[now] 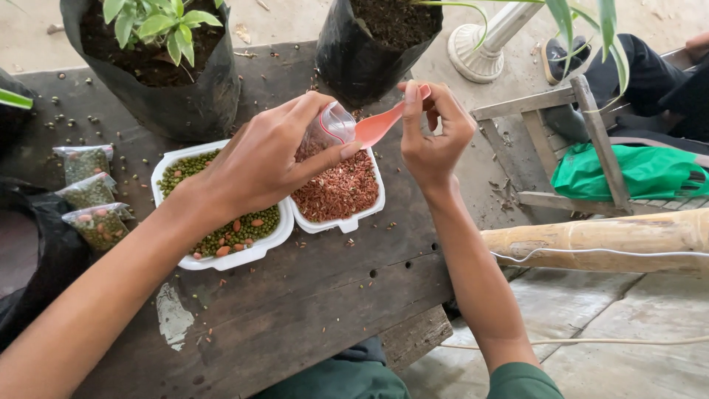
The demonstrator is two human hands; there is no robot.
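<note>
Left hand [258,159], grip clamped on small clear bag [325,133], tilted mouth-right to receive; right hand [432,137] pinches pink spoon [380,124] at its mouth, over red-grain tray [347,220] on dark counter [295,303]; bean tray [221,258] left.

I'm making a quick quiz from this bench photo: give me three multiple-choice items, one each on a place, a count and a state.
1. Where do the reddish grains lie? A left compartment B right compartment C plant pot
2. How many filled small bags lie left of the white tray? A one B three C five
3. What does the right hand hold? A pink spoon B knife C nothing

B: they fill the right compartment.
B: three bags lie there.
A: fingers grip its handle; the left hand holds a small clear bag.
</note>
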